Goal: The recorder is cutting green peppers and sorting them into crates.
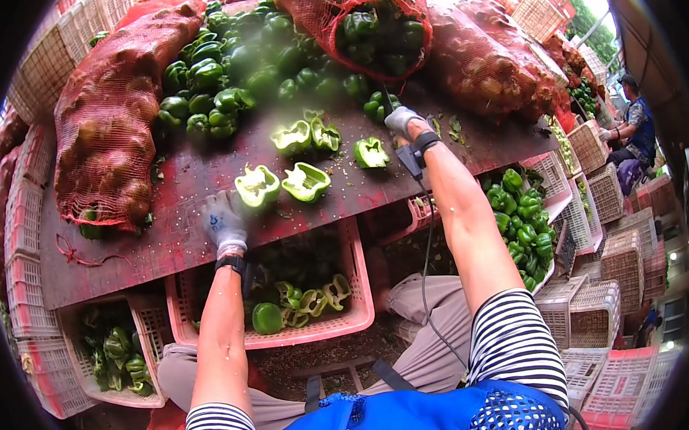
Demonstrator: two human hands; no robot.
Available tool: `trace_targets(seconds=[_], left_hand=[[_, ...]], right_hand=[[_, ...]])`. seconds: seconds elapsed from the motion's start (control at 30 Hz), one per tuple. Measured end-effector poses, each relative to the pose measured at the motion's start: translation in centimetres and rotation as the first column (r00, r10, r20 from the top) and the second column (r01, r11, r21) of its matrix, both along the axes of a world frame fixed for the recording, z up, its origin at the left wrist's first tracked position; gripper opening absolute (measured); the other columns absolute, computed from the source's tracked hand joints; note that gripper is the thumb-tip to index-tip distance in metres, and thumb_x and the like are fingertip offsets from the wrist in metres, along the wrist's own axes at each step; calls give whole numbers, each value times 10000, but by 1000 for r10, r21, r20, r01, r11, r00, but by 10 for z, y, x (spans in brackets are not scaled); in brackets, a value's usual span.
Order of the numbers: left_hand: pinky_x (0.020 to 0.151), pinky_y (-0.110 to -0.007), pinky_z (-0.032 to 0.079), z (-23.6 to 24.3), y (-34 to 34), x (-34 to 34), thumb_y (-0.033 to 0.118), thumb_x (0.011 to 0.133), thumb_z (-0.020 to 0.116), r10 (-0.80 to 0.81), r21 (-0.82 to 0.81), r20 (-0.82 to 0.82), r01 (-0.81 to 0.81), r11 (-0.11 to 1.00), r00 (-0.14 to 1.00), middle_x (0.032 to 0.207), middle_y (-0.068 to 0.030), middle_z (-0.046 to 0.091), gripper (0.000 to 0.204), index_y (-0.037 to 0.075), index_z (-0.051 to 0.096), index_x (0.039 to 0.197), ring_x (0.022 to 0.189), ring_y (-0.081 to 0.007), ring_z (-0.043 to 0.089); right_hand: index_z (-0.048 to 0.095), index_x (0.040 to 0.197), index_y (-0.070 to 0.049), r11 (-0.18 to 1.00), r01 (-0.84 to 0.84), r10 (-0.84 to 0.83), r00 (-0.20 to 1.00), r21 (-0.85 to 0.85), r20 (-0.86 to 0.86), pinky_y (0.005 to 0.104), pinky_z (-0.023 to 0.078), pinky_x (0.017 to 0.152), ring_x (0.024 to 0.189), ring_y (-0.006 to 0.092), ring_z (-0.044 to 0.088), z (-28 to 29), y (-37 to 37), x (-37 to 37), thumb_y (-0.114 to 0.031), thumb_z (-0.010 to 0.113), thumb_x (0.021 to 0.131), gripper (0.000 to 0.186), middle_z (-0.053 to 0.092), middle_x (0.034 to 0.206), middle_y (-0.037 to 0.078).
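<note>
My left hand point(223, 219), in a pale work glove, lies on the near edge of the dark red table with its fingers stretched out and nothing in them. Just right of it is a halved green bell pepper point(258, 186), cut side up. Several more cut pieces lie close by, among them a pepper half point(306, 182) and another half point(371, 153). My gloved right hand point(404, 123) reaches farther across the table, closed on a knife point(388, 98) with a thin blade. The blade is at a whole green pepper point(377, 107); whether it touches is unclear.
A pile of green peppers point(223, 74) covers the table's far side. Red mesh sacks point(110, 125) flank it, one open sack point(379, 33) behind. Below stand a pink crate point(363, 291) with cut pieces and a crate of whole peppers point(523, 222). A cable point(431, 265) hangs from my right wrist.
</note>
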State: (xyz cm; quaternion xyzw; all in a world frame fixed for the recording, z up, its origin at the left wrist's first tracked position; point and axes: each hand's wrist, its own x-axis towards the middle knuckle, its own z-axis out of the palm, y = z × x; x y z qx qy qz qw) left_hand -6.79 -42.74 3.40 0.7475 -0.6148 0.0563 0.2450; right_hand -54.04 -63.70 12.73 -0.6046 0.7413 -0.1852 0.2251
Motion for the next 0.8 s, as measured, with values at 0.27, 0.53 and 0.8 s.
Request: trace_targets(seconds=[0.27,0.53,0.8], left_hand=[[881,-501,481,5,16,37,438,1054,505,73,3,6,-73,997,997,983,-137,689,365,134,706,1039,962,-364,626],[832,-555,514,11,6,23,448,1004,550,5,-22,-61,-7,1000,998,1014,-180,656,342,128,668,1006,936,-425,631],[849,-550,514,-3,16,48,457,1007,560,52,-27,-15,-53,998,999,1020,-183,662,364,111,672,1005,944,-428,634]], right_hand=[[572,1335,-51,949,57,-107,983,-309,-150,546,528,958,1100,469,697,86,53,109,-321,542,939,481,731,1121,300],[601,1349,-68,998,-31,6,901,-52,-434,532,551,978,1159,429,698,27,-16,126,-306,517,994,435,731,1190,271],[764,1143,-16,794,-312,576,661,522,-481,450,580,855,1041,330,756,35,-22,118,-224,618,862,379,777,1115,188]])
